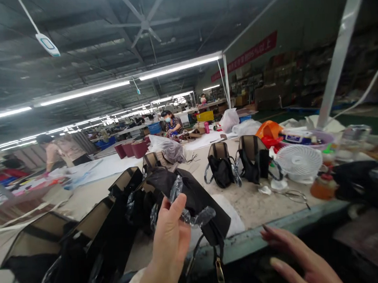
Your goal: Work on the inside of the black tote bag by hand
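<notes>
My left hand (172, 232) is closed on a black bag (205, 200), gripping it near a strap wrapped in clear plastic (200, 217). The bag tilts over the front edge of the table, and a gold zipper pull (219, 271) dangles from its lower end. Lower right, my right hand (298, 258) holds nothing; its thumb and fingers are apart, just in front of the table edge. Several more black bags (108, 232) with tan insides stand at the left, close to my left hand. Two black bags (221, 167) stand upright farther back on the table.
A white fan (299, 162), an orange-filled jar (323, 186) and a purple basin (326, 139) crowd the table's right side. Scissors (295, 196) lie near the edge. A metal post (342, 55) rises at right. Co-workers (173, 123) are at tables beyond.
</notes>
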`<state>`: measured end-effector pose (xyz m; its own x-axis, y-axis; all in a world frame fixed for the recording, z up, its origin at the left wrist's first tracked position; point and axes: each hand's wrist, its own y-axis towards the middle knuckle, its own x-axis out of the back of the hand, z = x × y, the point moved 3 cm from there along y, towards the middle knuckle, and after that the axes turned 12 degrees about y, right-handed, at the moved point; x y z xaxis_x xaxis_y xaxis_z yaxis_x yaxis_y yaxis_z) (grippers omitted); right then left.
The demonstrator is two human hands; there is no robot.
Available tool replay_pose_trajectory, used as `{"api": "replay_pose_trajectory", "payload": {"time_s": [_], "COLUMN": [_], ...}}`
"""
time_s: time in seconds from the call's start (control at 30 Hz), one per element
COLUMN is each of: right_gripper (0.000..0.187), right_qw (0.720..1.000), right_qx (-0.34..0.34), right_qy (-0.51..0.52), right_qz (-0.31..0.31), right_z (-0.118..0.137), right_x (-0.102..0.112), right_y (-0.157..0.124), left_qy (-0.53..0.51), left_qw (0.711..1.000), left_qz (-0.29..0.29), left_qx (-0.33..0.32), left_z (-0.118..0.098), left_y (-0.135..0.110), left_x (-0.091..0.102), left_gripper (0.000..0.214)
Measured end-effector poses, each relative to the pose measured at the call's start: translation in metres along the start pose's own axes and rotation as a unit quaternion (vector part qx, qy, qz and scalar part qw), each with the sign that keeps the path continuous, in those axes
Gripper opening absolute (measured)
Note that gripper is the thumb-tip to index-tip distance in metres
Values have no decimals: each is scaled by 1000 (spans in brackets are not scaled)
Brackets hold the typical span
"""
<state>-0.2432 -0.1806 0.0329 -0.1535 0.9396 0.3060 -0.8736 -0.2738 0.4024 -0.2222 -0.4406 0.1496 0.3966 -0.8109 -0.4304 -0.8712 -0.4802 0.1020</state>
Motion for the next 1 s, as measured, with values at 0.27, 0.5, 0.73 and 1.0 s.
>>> {"api": "replay_pose_trajectory", "payload": {"time_s": [0.27,0.5,0.73,1.0], "right_gripper": [29,26,18,26], "right_qw": [992,832,712,791], "right_qx": [89,-165,-232,-184], "right_qy": [93,447,528,449], "right_qz": [6,-283,-401,-374], "right_z": [68,-59,-98,-70], "right_x": [-9,131,187,173], "right_y": [18,-28,-113,-102], "left_qy": [-34,-117,-21,47], "left_qw": [977,932,932,963], "left_qz": [93,234,187,158], "left_qx": [187,251,309,214], "left_z": [65,68,122,127], "left_y": [-62,-39,-14,-54], "left_x": [-58,-54,-18,-46], "left_gripper": [19,25,22,28]}}
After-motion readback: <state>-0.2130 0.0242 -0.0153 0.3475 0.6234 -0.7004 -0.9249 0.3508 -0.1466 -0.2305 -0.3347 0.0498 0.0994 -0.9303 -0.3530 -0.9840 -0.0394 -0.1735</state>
